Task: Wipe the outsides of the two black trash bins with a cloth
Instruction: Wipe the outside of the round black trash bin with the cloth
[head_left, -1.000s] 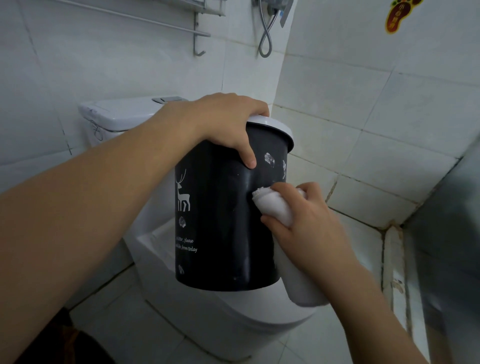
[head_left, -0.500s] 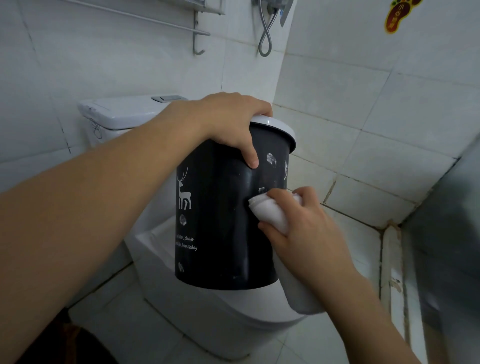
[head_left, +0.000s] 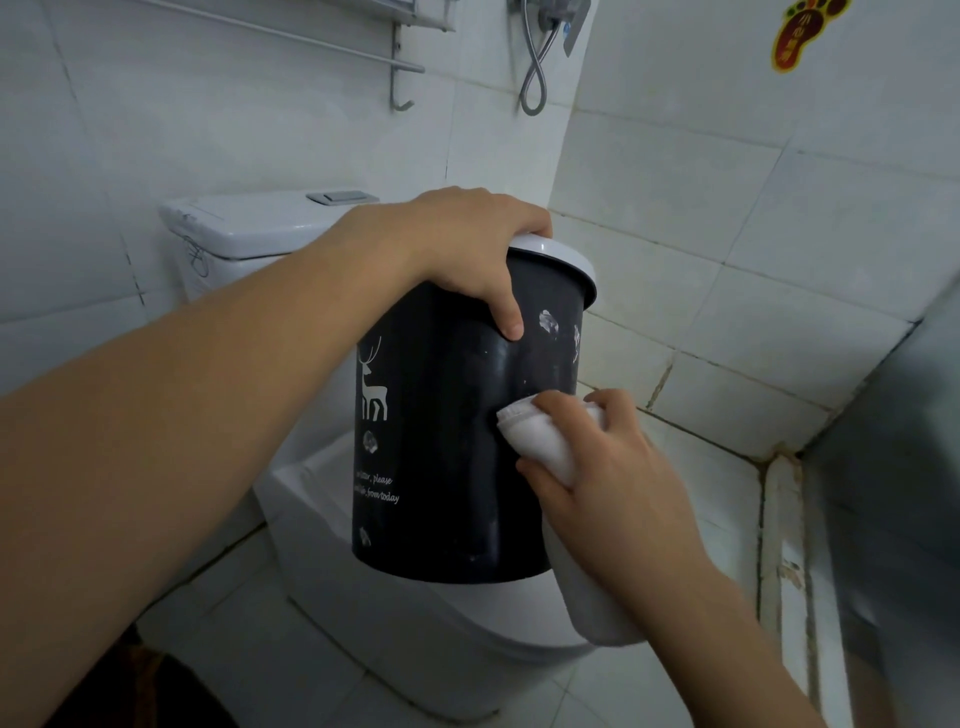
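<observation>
A black trash bin (head_left: 441, 467) with a white deer print and a white rim stands tilted on the closed toilet lid. My left hand (head_left: 467, 244) grips its top rim, thumb down the side. My right hand (head_left: 602, 467) holds a bunched white cloth (head_left: 540, 441) and presses it against the bin's right side at mid height. The cloth's loose end hangs down below my wrist. Only one bin is in view.
The white toilet (head_left: 415, 649) with its cistern (head_left: 249, 223) fills the middle. Tiled walls close in behind and on the right. A towel rail (head_left: 311, 47) and a shower hose (head_left: 535, 78) hang above. A raised tiled kerb (head_left: 779, 545) runs along the floor at right.
My right hand has slid the cloth down the bin's side from near the upper prints to mid height. My left hand keeps its grip on the rim.
</observation>
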